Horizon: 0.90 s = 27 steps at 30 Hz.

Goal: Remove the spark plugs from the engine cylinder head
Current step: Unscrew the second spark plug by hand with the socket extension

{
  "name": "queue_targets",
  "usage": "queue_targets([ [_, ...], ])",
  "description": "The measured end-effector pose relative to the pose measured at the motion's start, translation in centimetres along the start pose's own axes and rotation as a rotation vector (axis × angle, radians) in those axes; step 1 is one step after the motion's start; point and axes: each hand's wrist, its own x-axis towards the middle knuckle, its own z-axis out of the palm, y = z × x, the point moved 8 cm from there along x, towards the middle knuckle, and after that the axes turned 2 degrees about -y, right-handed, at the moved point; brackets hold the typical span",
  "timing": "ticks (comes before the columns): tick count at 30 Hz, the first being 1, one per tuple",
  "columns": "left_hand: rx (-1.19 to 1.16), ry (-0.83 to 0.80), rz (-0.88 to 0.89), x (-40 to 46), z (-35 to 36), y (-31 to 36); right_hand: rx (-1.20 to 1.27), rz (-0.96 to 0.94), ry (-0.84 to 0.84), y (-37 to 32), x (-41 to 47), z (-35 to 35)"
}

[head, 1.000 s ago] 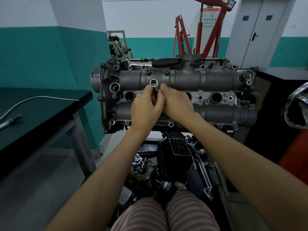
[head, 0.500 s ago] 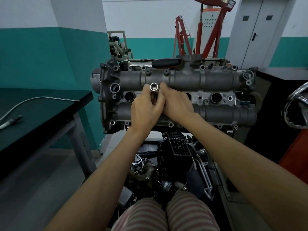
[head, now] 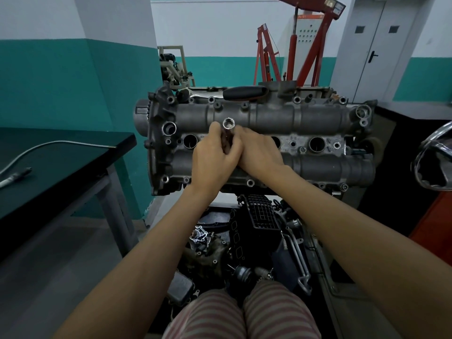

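The grey engine cylinder head (head: 305, 121) stands in front of me with a row of round plug wells; one open well (head: 190, 141) shows at the left and another (head: 317, 144) at the right. A long chrome spark plug socket (head: 228, 127) sticks up from the second well, its hollow end facing me. My left hand (head: 212, 162) and my right hand (head: 259, 152) both grip the socket's shaft from either side, fingers curled round it. The well under my hands is hidden. A spark plug (head: 14, 178) lies on the dark table at the left.
A ratchet with a black handle (head: 244, 92) lies on top of the head. A dark table (head: 61, 162) with a metal tube (head: 49, 146) stands at the left. Loose engine parts (head: 244, 241) lie below. A red engine crane (head: 293, 45) stands behind. A chrome part (head: 433, 162) sits at the right.
The socket's end has dipped slightly lower between my fingers and then held; both hands stay on it in nearly the same place.
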Motion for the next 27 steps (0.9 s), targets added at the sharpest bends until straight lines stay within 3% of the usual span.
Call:
queue_targets([
  [6,0.223,-0.184,0.066,1.4,-0.2,0.4,0.191,-0.078,0.039,-0.3,-0.8,-0.6],
  [9,0.457,-0.266,0.062,3.2,-0.8,0.9,0.525,0.108,0.132,1.6,-1.4,-1.3],
  [12,0.523,-0.303,0.059,4.0,-1.6,1.8,0.876,0.361,0.197,3.5,-2.4,-1.3],
  [16,0.443,-0.218,0.090,3.5,-3.5,3.4,1.122,0.648,-0.169,2.2,-3.0,1.4],
  [19,0.358,-0.168,0.074,2.7,-5.1,4.0,1.673,0.931,-0.341,-0.3,-3.4,2.8],
  [21,0.280,-0.116,0.049,2.4,-6.5,4.3,1.902,1.036,-0.424,-1.8,-3.2,3.1],
  [27,0.159,-0.042,0.051,2.4,-9.4,5.5,1.836,1.162,-0.439,-2.2,-2.5,4.0],
])
